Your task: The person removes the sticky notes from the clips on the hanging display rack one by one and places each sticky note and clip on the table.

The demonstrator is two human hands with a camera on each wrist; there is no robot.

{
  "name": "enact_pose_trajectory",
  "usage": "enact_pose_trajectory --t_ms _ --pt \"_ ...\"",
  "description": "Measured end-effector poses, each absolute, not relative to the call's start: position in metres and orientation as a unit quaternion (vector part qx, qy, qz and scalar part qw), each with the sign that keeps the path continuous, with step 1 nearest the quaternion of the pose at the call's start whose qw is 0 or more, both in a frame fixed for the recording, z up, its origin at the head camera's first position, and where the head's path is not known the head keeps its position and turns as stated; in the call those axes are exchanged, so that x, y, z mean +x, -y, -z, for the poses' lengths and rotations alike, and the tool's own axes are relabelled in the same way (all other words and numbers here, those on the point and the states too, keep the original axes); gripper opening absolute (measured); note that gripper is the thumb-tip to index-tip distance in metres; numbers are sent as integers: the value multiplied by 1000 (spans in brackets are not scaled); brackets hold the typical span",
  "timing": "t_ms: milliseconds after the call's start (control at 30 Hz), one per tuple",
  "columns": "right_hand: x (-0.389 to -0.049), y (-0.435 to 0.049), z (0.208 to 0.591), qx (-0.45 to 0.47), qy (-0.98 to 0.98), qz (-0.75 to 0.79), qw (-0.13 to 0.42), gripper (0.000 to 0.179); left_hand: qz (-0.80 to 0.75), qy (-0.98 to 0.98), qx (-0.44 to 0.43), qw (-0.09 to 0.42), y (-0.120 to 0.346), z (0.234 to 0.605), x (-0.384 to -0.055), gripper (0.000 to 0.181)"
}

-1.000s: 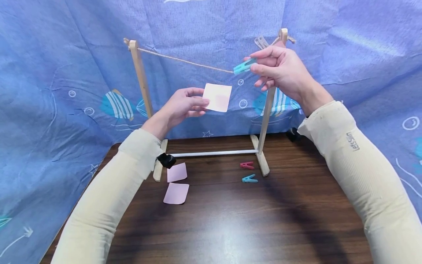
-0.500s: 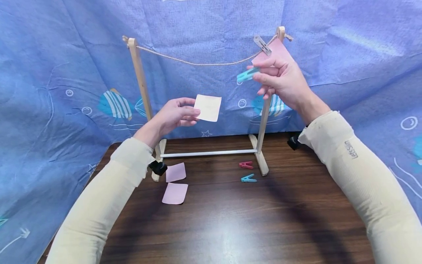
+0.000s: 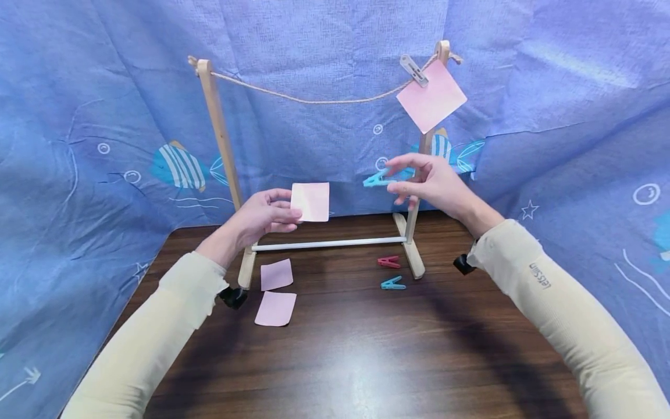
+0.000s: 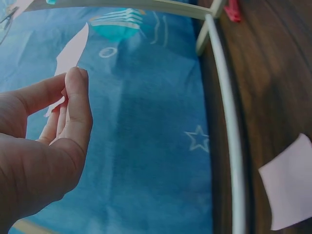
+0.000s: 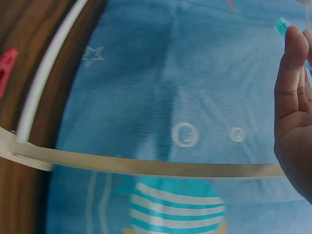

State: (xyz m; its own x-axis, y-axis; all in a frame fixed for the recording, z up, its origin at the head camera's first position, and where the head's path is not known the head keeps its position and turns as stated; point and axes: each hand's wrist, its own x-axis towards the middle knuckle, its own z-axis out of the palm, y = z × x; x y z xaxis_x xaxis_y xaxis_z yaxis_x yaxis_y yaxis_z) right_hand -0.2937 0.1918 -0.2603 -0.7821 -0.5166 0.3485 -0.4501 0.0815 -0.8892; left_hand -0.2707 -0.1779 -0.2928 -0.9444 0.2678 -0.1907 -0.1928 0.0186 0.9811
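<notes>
My left hand (image 3: pixel 263 216) pinches a pale pink paper square (image 3: pixel 312 201) by its left edge, above the white crossbar. In the left wrist view that paper (image 4: pixel 73 48) shows nearly edge-on between thumb and fingers. To the right, my right hand (image 3: pixel 429 181) grips a light blue clothespin (image 3: pixel 378 178) between thumb and fingers, its tip pointing left. Both hands are below the sagging rope (image 3: pixel 314 102). Near the rope's right end hangs another pink paper square (image 3: pixel 433 99), held by a grey clothespin (image 3: pixel 414 71).
Wooden posts (image 3: pixel 222 131) carry the rope, joined low down by a white bar (image 3: pixel 330 244). Two pink paper squares (image 3: pixel 276 308) lie on the dark wooden table (image 3: pixel 335 361) at left. A red clothespin (image 3: pixel 389 262) and a blue clothespin (image 3: pixel 393 283) lie at right. A blue curtain hangs behind.
Both hands have come down from the rope, the left also moving left, still holding the paper and the clothespin. The rope hangs loose, and the hanging paper is now in full view.
</notes>
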Motion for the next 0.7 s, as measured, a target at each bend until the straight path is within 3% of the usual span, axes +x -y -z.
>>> enact_pose_trajectory --t_ms 700 --pt "-298 -178 370 -235 -752 600 137 41 -713 -673 -10 194 185 373 -261 43"
